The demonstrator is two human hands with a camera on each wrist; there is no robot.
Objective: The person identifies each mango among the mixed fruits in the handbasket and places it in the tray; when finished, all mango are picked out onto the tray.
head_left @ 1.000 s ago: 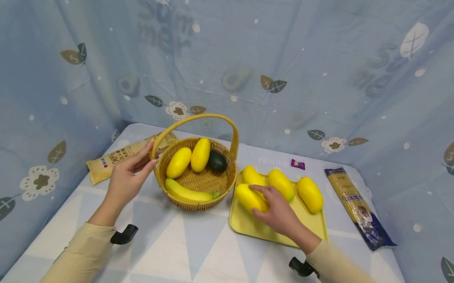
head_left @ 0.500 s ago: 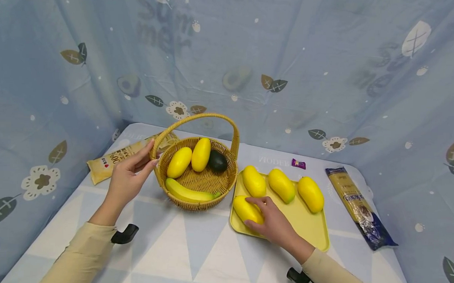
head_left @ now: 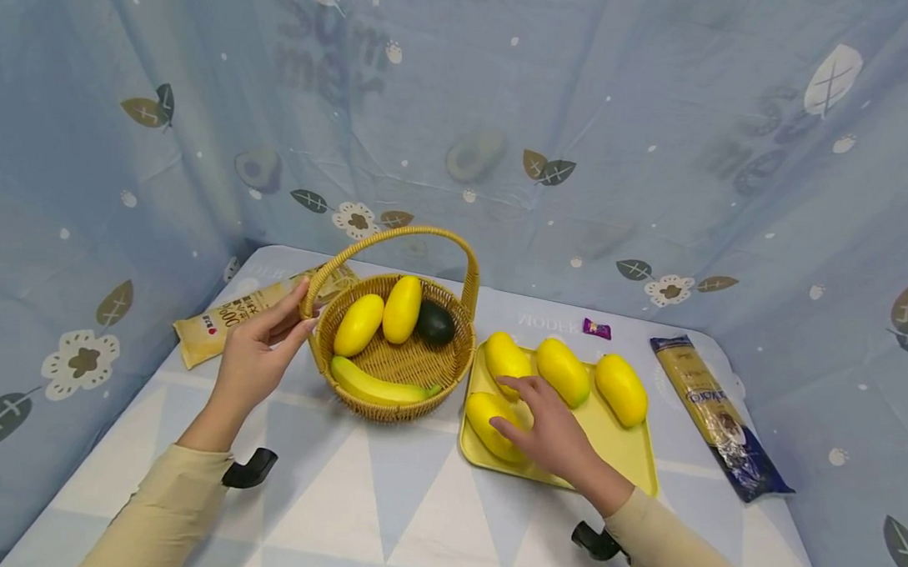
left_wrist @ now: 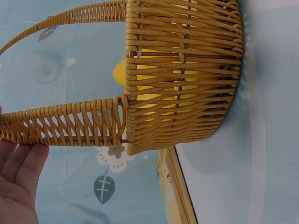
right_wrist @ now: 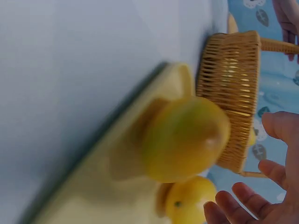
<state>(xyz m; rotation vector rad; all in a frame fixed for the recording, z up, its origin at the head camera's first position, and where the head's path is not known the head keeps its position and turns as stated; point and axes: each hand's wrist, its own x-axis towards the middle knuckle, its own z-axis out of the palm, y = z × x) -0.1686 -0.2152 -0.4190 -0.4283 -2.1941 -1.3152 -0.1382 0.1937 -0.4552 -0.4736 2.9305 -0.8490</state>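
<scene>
My left hand (head_left: 259, 356) pinches the left side of the handle of a wicker basket (head_left: 393, 412); the basket's weave fills much of the left wrist view. Inside the basket lie two yellow oval fruits (head_left: 402, 311), a dark avocado (head_left: 435, 323) and a banana (head_left: 379, 385). Over the yellow tray (head_left: 616, 460), my right hand (head_left: 554, 429) hovers with fingers spread around the near mango (head_left: 490, 422), holding nothing. In the right wrist view a gap shows between the fingers (right_wrist: 250, 198) and that mango (right_wrist: 189, 140). Several mangoes rest on the tray.
Behind the basket on the left lies a tan food packet (head_left: 204, 333). A small purple wrapped candy (head_left: 597, 328) sits past the tray, and a long pasta packet (head_left: 712, 409) lies to its right. Patterned curtains (head_left: 460, 108) enclose the table's back and sides.
The right hand has lowered a mango onto the tray's near left area and let go, its fingers now lifted and spread. The left hand and basket have stayed put.
</scene>
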